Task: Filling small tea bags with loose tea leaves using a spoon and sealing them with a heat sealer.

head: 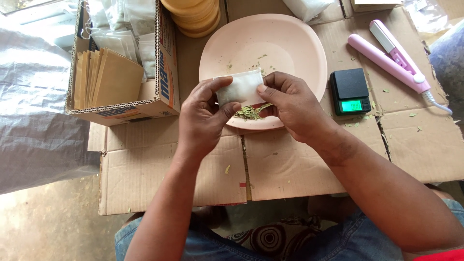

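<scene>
White sachet point(240, 87) pinched by two hands, left hand point(203, 118), right hand point(292, 104), one pink plate point(290, 43)

A small black scale point(351, 91) sits beside a pink hair straightener point(389, 55) on flattened cardboard point(290, 169)

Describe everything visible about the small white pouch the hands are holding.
The white pouch is a small, flat, roughly rectangular sachet of thin, slightly translucent material that looks like filter paper or fabric. It is held above the near rim of the pink plate, tilted a little. The left hand pinches its left side and lower edge; the right hand has its thumb on the right edge. Dried green leaves show just beneath it, between the fingers.
</scene>
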